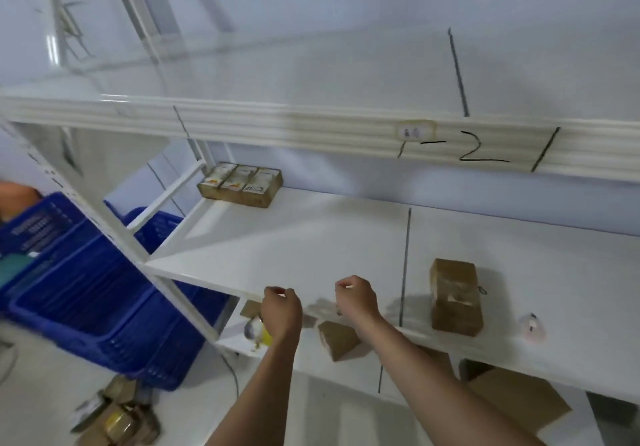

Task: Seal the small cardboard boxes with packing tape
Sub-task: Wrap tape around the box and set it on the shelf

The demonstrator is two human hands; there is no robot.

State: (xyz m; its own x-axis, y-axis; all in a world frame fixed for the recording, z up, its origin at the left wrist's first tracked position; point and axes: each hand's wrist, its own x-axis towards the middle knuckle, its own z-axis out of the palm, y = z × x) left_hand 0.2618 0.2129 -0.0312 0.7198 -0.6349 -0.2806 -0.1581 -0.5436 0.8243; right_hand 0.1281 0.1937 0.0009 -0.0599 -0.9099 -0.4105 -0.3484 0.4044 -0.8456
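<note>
Both forearms reach up; left hand [281, 307] and right hand [356, 298] curl, apparently empty. Between boxes, likely; next, grasp the cardboard box [455, 297] right of them.

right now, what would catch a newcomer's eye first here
Two bare hands, left hand and right hand, raised with curled fingers at the front edge of the white shelf. To their right a brown box stands on that shelf, and a row of three printed boxes sits at its back left corner. Blue crates fill the floor on the left.
</note>
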